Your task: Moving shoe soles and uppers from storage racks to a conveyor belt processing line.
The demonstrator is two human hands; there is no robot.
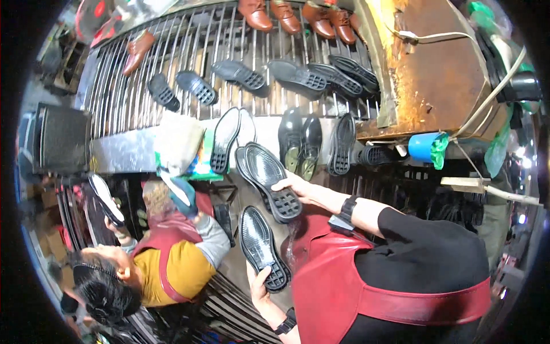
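Note:
My left hand (260,281) is closed round the heel end of a black shoe sole (258,238), thumb on its upper face. Above it, my right hand (293,186) grips another black shoe sole (268,166) by its side, near the gridded heel. A further black sole shows partly behind that one; I cannot tell whether my right hand holds it too. On the metal ledge beyond stand a black sole (226,140), a pair of glossy black shoes (291,135) and another black sole (342,143).
A metal bar rack (189,43) carries several black soles and brown shoes (255,16). A rusty box (441,69) with a white cable stands right, near a blue cup (421,148). To the left, a co-worker (172,264) holds a sole (106,200). A white bag (179,140) lies on the ledge.

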